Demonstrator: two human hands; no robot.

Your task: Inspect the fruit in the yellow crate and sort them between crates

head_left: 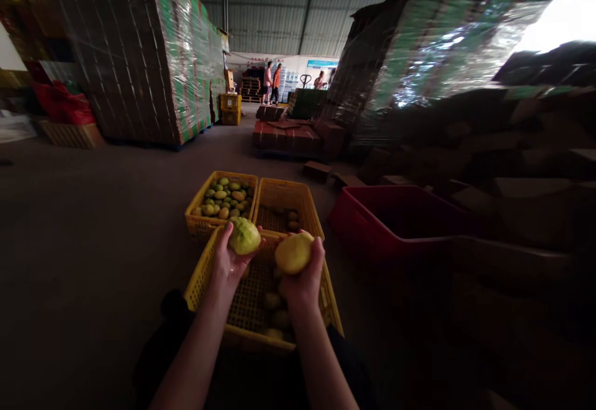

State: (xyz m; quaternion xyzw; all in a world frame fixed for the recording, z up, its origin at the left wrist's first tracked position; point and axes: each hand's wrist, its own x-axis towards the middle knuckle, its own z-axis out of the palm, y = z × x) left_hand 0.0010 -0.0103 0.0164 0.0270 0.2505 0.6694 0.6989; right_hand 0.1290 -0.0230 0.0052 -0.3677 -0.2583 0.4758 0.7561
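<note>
My left hand (230,262) is closed around a greenish-yellow mango (244,236) with a bumpy-looking skin. In my right hand (306,276) is a smoother, yellower mango (294,253). Both fruits are held up above a yellow plastic crate (205,271) between my knees. Several mangoes (272,300) lie along that crate's right side, partly hidden by my right forearm; its perforated bottom shows on the left.
Beyond stand a yellow crate (199,227) full of mangoes and another yellow crate (313,211) with a few. A red bin (367,227) is on the right. Wrapped carton stacks (135,62) rise behind; flat cardboard (286,136) lies on a pallet. People (275,84) are far back.
</note>
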